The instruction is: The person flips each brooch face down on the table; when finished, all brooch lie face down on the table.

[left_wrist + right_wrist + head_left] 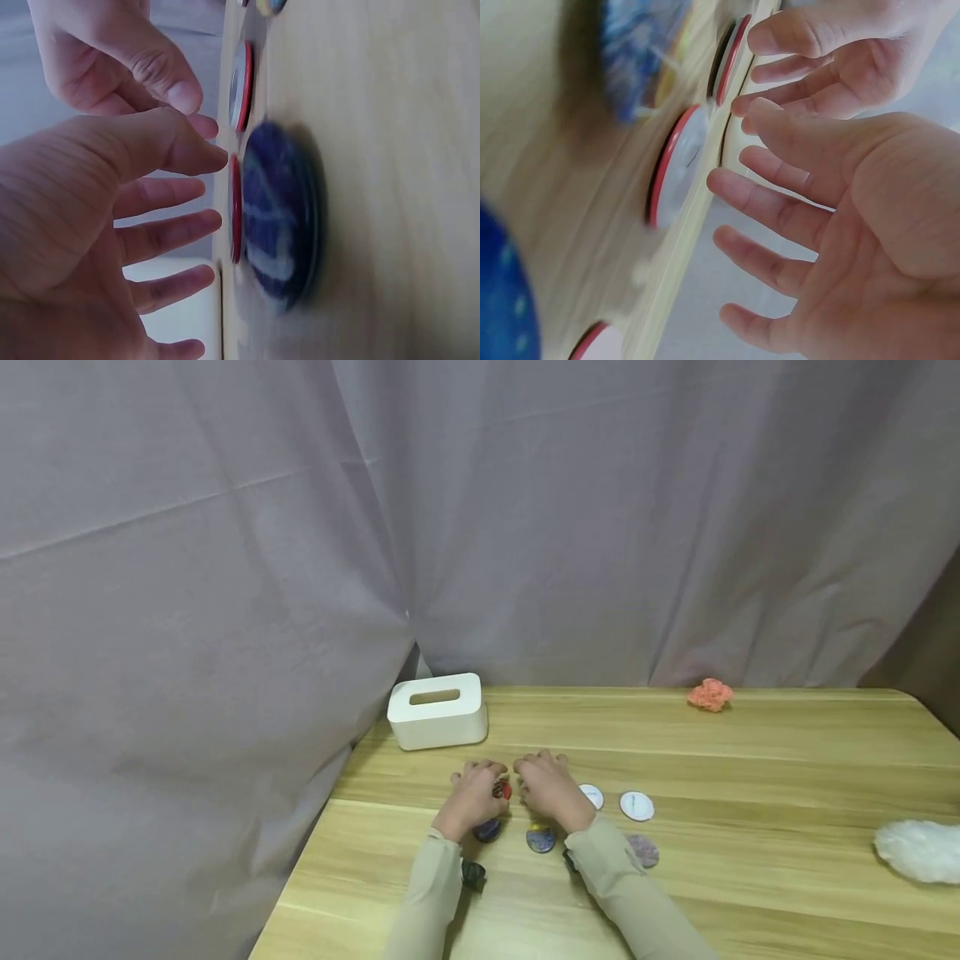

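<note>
My left hand [471, 797] and right hand [551, 789] hover low over the table, fingers spread, thumbs facing each other. A red patterned round disc [502, 789] shows beside the left thumb and forefinger. In the left wrist view, the left fingertips are close to a red-rimmed disc [237, 210], with a dark blue marbled disc [279, 214] in front of it. A white-faced disc with a red rim [679, 165] lies near the right fingers in the right wrist view. Between the forearms lies a blue and yellow disc [540, 838]. Neither hand holds anything.
Two white discs [637, 806] and a purple disc [642, 850] lie right of the right hand. A white tissue box [438, 713] stands at the back left. A coral flower-like ball [710, 695] and white fluffy item [918, 852] are farther right. Grey curtain [540, 527] hangs behind.
</note>
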`<state>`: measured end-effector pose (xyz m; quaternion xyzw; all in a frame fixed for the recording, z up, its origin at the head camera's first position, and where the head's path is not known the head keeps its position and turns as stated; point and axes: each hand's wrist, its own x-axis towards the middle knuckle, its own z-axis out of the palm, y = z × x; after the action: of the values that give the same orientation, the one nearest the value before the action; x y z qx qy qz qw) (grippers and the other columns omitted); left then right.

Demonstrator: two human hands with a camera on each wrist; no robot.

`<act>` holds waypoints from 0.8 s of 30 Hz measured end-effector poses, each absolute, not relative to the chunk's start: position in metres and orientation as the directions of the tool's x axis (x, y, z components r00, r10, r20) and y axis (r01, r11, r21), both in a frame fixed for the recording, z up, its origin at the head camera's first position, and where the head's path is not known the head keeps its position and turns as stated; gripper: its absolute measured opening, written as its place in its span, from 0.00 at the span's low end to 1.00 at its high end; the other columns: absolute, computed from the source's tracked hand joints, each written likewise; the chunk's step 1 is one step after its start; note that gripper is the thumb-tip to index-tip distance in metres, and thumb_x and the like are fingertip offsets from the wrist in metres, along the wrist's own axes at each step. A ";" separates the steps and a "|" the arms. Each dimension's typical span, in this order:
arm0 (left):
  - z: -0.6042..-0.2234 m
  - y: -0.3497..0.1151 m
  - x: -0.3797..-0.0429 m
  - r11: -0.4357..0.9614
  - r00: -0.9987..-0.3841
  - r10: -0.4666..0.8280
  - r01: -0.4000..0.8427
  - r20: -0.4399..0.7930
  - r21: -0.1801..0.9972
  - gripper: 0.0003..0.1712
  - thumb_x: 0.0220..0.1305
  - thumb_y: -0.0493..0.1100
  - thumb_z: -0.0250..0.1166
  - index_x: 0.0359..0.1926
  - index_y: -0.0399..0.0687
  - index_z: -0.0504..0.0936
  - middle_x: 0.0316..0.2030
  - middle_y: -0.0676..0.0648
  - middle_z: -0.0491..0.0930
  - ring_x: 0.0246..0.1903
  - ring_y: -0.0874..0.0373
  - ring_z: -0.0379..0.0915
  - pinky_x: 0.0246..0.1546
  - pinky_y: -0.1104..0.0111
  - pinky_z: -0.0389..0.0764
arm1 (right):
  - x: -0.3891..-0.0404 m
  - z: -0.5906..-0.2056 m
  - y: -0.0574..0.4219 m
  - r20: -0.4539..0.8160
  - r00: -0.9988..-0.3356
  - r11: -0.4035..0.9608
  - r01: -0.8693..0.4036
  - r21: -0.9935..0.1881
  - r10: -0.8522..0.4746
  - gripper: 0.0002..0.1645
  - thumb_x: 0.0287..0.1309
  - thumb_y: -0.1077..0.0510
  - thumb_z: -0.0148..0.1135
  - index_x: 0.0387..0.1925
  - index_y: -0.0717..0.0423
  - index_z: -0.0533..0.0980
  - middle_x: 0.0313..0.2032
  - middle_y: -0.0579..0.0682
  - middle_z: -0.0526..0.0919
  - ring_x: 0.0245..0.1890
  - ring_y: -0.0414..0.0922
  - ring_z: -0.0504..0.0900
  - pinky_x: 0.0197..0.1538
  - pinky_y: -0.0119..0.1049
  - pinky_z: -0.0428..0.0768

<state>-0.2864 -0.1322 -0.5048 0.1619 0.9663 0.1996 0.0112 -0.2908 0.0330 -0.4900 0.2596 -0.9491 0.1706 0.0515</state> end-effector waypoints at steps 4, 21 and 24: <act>-0.504 -0.142 -0.287 0.869 -0.948 0.316 0.309 0.047 0.388 0.33 0.53 0.42 0.74 0.61 0.41 0.79 0.59 0.40 0.77 0.59 0.37 0.67 0.51 0.43 0.65 | -0.291 -0.490 0.026 0.186 -0.853 0.796 -0.522 -0.306 -0.488 0.07 0.52 0.70 0.65 0.32 0.58 0.79 0.35 0.54 0.83 0.40 0.58 0.76 0.44 0.58 0.70; -0.506 -0.163 -0.284 0.869 -0.949 0.312 0.304 0.044 0.391 0.27 0.48 0.34 0.74 0.53 0.44 0.84 0.47 0.42 0.81 0.49 0.40 0.70 0.48 0.42 0.66 | -0.293 -0.494 0.003 0.149 -0.845 0.789 -0.533 -0.306 -0.513 0.15 0.40 0.71 0.73 0.31 0.56 0.78 0.30 0.51 0.79 0.37 0.54 0.73 0.47 0.58 0.68; -0.506 -0.164 -0.283 0.863 -0.947 0.316 0.311 0.056 0.398 0.24 0.48 0.34 0.74 0.50 0.44 0.85 0.44 0.44 0.81 0.47 0.42 0.70 0.46 0.44 0.66 | -0.292 -0.495 0.001 0.152 -0.844 0.783 -0.535 -0.318 -0.515 0.16 0.39 0.71 0.74 0.31 0.57 0.78 0.30 0.51 0.78 0.37 0.55 0.73 0.46 0.58 0.68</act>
<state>-0.2835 -0.1641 -0.5060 0.1623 0.9651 0.2055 0.0055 -0.2918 0.0009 -0.4955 0.2781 -0.9437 0.1766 0.0283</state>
